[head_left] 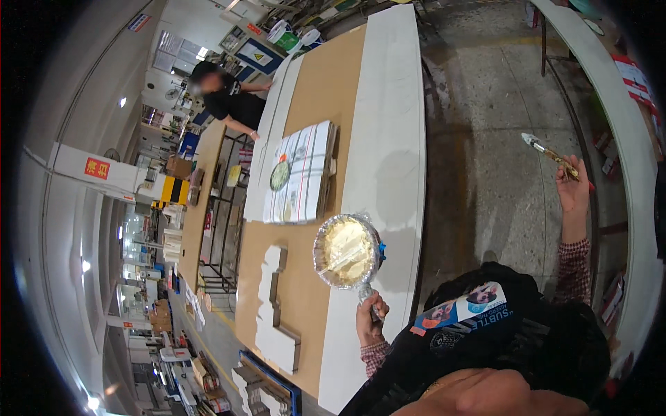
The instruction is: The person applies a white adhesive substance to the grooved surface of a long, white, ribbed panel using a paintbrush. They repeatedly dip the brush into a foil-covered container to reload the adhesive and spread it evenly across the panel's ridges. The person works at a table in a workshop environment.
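My left hand point(372, 315) is closed round the handle of a round pan point(377, 236), which sits over the pale edge strip of the long table. Shiny crinkled film lines the pan, and a cream-yellow paste point(350, 246) fills it. A pale straight bar lies across the paste. Off to the right, over the floor and apart from the table, my right hand point(572, 184) grips a brush point(544, 149) with a whitish tip and a stained brownish handle. The tip points up and left, away from me.
On the brown-topped table point(333, 104) lies a strapped stack of white printed sheets point(298, 173). Nearer stands a stack of notched grey-white board pieces point(274, 312). A person in black point(239, 104) stands at the table's far left. Another pale table point(590, 62) runs along the right.
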`<state>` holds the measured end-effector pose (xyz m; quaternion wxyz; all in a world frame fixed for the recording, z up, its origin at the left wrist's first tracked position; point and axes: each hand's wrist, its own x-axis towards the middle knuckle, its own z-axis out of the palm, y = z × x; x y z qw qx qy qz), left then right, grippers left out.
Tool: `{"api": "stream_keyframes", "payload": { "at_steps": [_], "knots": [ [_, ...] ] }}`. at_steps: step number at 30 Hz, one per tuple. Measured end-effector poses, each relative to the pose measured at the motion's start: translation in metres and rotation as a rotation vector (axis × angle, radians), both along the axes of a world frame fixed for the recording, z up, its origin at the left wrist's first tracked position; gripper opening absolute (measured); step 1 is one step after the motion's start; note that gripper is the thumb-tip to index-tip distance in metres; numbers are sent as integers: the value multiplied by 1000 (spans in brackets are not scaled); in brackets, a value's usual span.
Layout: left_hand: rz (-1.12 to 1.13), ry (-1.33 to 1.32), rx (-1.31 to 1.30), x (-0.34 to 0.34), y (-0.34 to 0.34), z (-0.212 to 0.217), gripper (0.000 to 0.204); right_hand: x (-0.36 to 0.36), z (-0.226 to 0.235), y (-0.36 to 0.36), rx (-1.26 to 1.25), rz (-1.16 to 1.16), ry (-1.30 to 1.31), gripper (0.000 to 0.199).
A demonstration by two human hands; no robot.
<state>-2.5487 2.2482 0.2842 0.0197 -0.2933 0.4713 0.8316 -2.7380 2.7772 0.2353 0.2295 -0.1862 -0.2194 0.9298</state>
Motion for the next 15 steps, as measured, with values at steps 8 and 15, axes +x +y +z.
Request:
{"api": "stream_keyframes", "payload": {
  "at_steps": [8,15],
  "knots": [
    [-66,39,-125,-253,59,-8,14,-209,40,18,205,87,116,28],
    [-95,48,-168,-478,77,-30,14,-403,52,3,237,274,115,27]
  ]
}}
